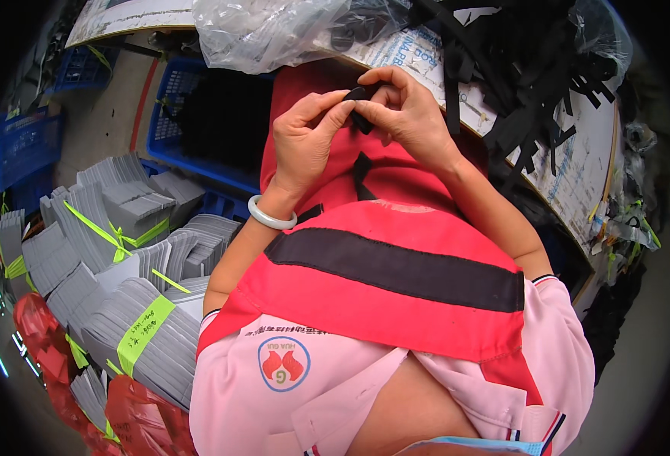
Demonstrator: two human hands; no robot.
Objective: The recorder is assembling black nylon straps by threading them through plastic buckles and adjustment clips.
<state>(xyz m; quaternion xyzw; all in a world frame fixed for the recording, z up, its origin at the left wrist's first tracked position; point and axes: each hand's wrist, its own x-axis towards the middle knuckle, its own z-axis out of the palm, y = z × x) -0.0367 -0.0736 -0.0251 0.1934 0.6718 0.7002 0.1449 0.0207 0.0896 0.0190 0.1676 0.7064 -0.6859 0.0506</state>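
Observation:
My left hand and my right hand meet over my lap, near the table's front edge. Thumbs and forefingers of both pinch a small black strap, whose upper end shows as a rounded black bit between the fingertips. Much of it is hidden by the fingers, so its full shape cannot be made out. To the right of my right hand, a tangled heap of black straps lies on the table and hangs over its edge.
Clear plastic bags lie on the white table. A blue crate with dark contents stands at the left. Below it are stacked grey sheets tied with yellow-green strips, and red plastic bags. My red apron covers my lap.

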